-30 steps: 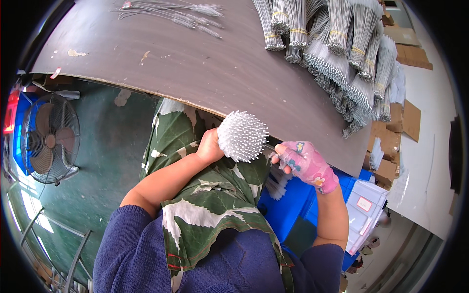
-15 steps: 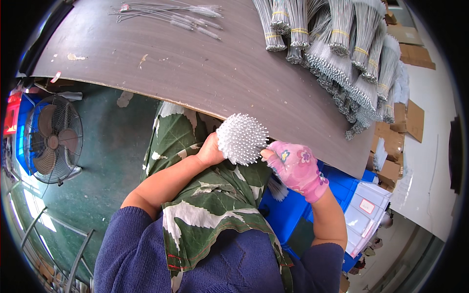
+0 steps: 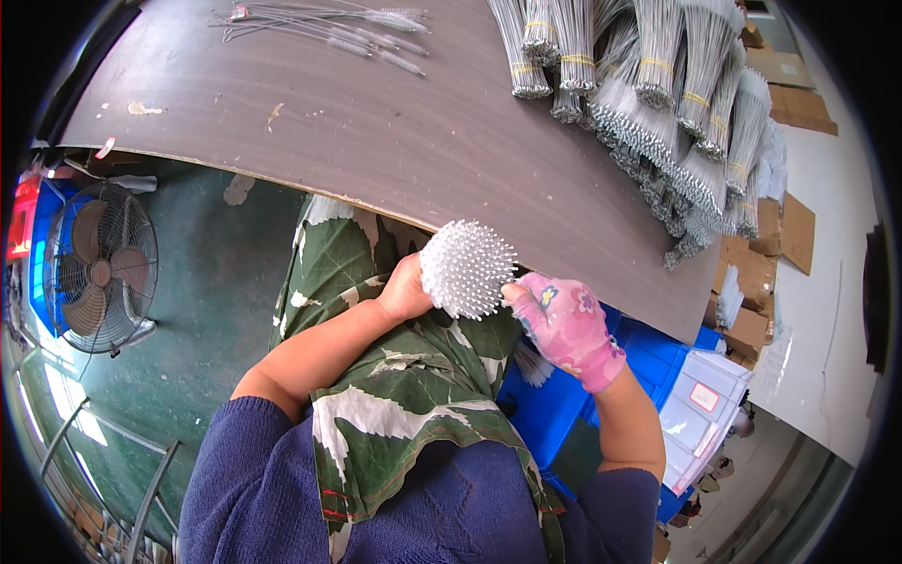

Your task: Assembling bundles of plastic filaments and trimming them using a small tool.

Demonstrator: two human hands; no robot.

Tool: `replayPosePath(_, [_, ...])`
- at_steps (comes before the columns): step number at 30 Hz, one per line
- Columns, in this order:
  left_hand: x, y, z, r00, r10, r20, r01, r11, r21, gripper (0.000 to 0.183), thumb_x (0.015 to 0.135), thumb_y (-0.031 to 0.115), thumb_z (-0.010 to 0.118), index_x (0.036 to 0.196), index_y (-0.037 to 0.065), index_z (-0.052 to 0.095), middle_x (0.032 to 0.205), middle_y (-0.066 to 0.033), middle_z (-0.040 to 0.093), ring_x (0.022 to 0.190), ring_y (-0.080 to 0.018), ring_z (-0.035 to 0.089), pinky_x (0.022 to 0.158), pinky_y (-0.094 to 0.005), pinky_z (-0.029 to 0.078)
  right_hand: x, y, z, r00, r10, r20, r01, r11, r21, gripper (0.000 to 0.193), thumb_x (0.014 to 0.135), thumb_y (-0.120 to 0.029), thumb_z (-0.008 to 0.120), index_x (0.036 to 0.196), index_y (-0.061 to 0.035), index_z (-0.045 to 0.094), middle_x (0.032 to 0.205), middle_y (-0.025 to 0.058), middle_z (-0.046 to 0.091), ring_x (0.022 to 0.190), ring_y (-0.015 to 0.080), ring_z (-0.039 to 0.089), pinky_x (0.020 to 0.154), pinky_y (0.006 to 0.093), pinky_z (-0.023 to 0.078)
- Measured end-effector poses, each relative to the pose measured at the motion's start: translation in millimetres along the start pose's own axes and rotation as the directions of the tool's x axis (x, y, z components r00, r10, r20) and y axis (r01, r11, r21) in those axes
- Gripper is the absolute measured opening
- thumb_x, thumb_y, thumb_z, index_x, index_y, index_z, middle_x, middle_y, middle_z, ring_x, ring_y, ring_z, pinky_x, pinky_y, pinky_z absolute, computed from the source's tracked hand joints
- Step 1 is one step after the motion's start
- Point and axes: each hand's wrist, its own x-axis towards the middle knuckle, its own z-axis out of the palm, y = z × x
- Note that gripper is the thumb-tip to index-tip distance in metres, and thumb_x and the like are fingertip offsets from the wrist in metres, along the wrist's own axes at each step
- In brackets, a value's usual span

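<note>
In my bare left hand (image 3: 406, 289) is a thick round bundle of wire brushes (image 3: 468, 270), its white bristle tips facing up. The fingers wrap round the bundle's left side, and most of its length is hidden below the tips. My right hand (image 3: 564, 321) wears a pink flowered glove with bare fingertips. Its thumb and fingers are pinched together at the bundle's right edge; what they hold, if anything, is too small to make out. Both hands are above my lap, over a green and white leaf-patterned apron (image 3: 404, 385), just off the table edge.
On the brown table (image 3: 357, 122), several loose wire brushes (image 3: 366, 38) lie at the far left. Banded wire-brush bundles (image 3: 658, 103) are piled at the far right. Blue crates (image 3: 648, 362) stand beside my right arm, cardboard boxes (image 3: 752, 291) beyond. A floor fan (image 3: 101, 271) is at left.
The brush bundle has shifted very slightly to the right in my left hand. My right hand remains pinched at its right edge, with barely any movement.
</note>
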Motion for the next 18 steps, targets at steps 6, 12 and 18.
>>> replayPosePath(6, [1, 14, 0, 0.998, -0.035, -0.046, 0.030, 0.995, -0.098, 0.034, 0.073, 0.012, 0.073, 0.105, 0.005, 0.063, 0.102, -0.0126, 0.066, 0.094, -0.0236, 0.064, 0.084, -0.0319, 0.049, 4, -2, 4, 1.000, -0.011, 0.000, 0.011, 1.000, -0.004, 0.036, 0.090, -0.036, 0.052, 0.079, -0.0027, 0.059, 0.067, 0.0203, 0.056, 0.065, 0.0399, 0.055, 0.061, 0.0449, 0.043])
replayPosePath(12, [0, 21, 0, 0.998, -0.027, 0.054, 0.024, 0.998, 0.061, 0.034, 0.073, 0.013, 0.073, 0.104, 0.005, 0.063, 0.099, -0.0112, 0.067, 0.093, -0.0202, 0.065, 0.083, -0.0307, 0.049, -1, 26, 4, 0.980, 0.076, 0.182, -0.187, 0.648, 0.739, 0.041, 0.093, -0.039, 0.050, 0.083, -0.0016, 0.063, 0.068, 0.0052, 0.060, 0.053, 0.0131, 0.052, 0.052, 0.0253, 0.041])
replayPosePath(18, [-5, 26, -1, 0.995, -0.074, 0.074, 0.066, 0.992, 0.109, 0.035, 0.073, 0.014, 0.074, 0.105, 0.006, 0.063, 0.100, -0.0104, 0.067, 0.094, -0.0198, 0.065, 0.084, -0.0304, 0.049, -11, 20, -35, 0.998, 0.062, 0.031, -0.064, 0.655, 0.753, 0.034, 0.092, -0.035, 0.054, 0.088, -0.0017, 0.063, 0.072, 0.0012, 0.061, 0.058, 0.0071, 0.050, 0.054, 0.0215, 0.040])
